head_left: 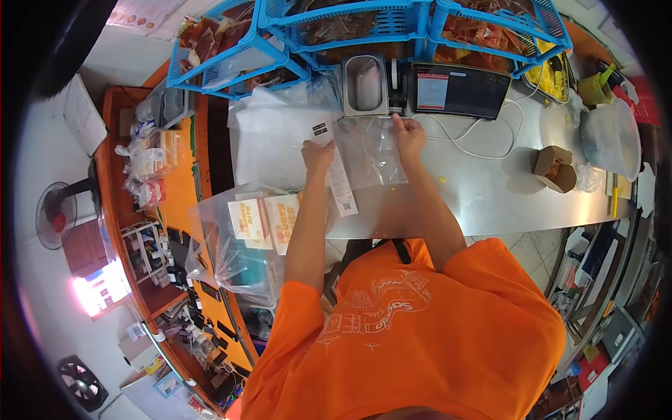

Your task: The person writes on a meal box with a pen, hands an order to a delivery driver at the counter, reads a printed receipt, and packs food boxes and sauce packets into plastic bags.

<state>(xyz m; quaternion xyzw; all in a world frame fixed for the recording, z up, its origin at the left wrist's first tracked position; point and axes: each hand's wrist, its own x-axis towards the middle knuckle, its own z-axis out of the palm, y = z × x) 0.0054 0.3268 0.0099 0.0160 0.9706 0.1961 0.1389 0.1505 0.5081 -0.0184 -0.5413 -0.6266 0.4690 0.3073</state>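
Observation:
My left hand (pixel 318 157) is closed on a long printed paper receipt (pixel 341 185), whose strip runs down toward the table's front edge. Between my two hands lies a clear plastic bag (pixel 369 150), spread flat over the steel table. The fingers of my right hand (pixel 410 137) pinch this bag near its upper right corner. Whether my left fingers also grip the bag's left edge, I cannot tell. Just beyond the bag is a small metal container (pixel 365 85) with something wrapped inside.
A tablet (pixel 458 91) with a white cable (pixel 509 155) stands behind my right hand. Blue baskets (pixel 350 29) line the back. Printed boxes (pixel 250 222) sit in plastic at left. A brown food box (pixel 555 169) and a clear tub (pixel 610 138) are at right.

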